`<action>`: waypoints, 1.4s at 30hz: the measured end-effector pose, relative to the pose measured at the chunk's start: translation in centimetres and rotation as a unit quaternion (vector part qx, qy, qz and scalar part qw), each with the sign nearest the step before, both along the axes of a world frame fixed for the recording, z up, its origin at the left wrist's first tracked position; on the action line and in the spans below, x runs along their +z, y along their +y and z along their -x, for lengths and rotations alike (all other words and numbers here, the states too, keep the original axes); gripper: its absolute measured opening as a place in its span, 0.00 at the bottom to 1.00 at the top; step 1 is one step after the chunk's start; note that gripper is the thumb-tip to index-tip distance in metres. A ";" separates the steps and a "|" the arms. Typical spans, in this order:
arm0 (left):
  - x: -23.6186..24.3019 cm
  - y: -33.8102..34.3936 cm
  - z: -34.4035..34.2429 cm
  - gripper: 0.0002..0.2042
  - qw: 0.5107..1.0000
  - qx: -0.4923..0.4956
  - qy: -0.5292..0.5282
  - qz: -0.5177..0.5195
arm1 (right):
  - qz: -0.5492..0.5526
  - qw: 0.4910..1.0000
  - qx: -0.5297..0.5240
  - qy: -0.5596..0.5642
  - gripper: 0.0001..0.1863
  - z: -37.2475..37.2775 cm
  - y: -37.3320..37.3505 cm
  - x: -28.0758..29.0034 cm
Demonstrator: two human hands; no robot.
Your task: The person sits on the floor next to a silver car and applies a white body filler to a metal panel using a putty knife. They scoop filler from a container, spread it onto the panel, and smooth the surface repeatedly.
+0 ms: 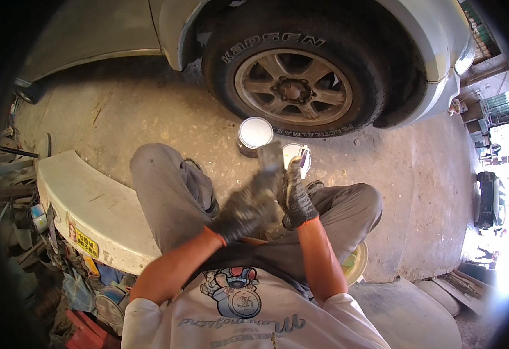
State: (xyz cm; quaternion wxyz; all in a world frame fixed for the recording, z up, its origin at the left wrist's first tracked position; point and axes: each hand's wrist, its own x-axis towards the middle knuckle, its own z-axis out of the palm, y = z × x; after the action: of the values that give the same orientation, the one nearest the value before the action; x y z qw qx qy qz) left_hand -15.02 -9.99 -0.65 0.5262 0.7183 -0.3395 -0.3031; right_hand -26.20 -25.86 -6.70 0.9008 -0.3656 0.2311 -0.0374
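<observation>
My left hand (pixel 244 212), in a dark glove with an orange cuff, is in front of my lap, smeared by motion. A blurred grey flat piece (pixel 270 156) sticks up from its fingers, which seem closed on it; its kind cannot be made out. Close on the right, my right hand (pixel 296 198), gloved alike, is upright with its fingers stretched out and its inner side toward the left hand. Whether it touches the grey piece is unclear. Beyond the hands stand a can with a pale lid (pixel 255 132) and a smaller white-topped container (pixel 290 152), with a white and purple object (pixel 304 158) at it.
A silvery vehicle's wheel (pixel 294 87) rises just past the cans, under its wheel arch (pixel 426 35). To my left lies a pale curved body panel (pixel 91 203) beside piled scrap (pixel 22 232). A yellowish bucket (pixel 358 264) is by my right leg. Another vehicle (pixel 490 200) stands far right.
</observation>
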 end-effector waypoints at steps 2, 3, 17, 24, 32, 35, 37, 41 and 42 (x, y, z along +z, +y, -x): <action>-1.0 0.3 1.2 0.12 0.976 -0.024 -0.208 0.056 | -0.075 0.989 0.038 -0.123 0.31 -0.3 -0.3 -0.9; -1.9 0.5 1.4 0.15 0.996 -0.010 -0.091 -0.005 | -0.116 0.975 0.063 -0.179 0.32 -0.9 -0.6 -1.3; 0.4 0.9 1.7 0.12 0.997 -0.072 -0.014 -0.021 | 0.002 0.965 -0.173 0.199 0.28 -2.3 0.7 0.7; 0.9 1.1 0.3 0.15 0.990 -0.068 0.118 0.026 | 0.223 0.966 -0.069 0.107 0.23 -1.8 0.8 -2.5; -3.2 0.8 0.6 0.18 0.962 0.035 0.267 0.040 | -0.020 0.964 -0.219 0.148 0.36 -2.8 1.7 1.3; -2.3 1.2 1.0 0.18 0.999 -0.030 -0.025 -0.012 | 0.029 0.973 -0.135 0.184 0.30 -2.2 1.7 1.4; -1.6 1.4 0.8 0.19 0.994 -0.051 -0.093 -0.020 | 0.017 0.978 -0.082 0.191 0.27 -1.2 1.3 0.1; -1.2 1.1 -1.0 0.21 0.987 -0.047 0.060 -0.145 | 0.085 0.991 -0.065 -0.083 0.24 -1.3 2.4 -5.6; -1.3 1.0 -0.7 0.21 0.988 -0.076 -0.006 -0.137 | -0.254 0.953 -0.081 -0.144 0.23 -0.7 1.8 -6.5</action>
State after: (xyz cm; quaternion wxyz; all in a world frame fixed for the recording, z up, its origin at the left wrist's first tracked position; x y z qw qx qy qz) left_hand -14.33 -9.00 -1.91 0.3963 0.7573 -0.3516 -0.3819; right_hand -25.47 -24.10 -13.24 0.9816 -0.0959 0.1292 -0.1026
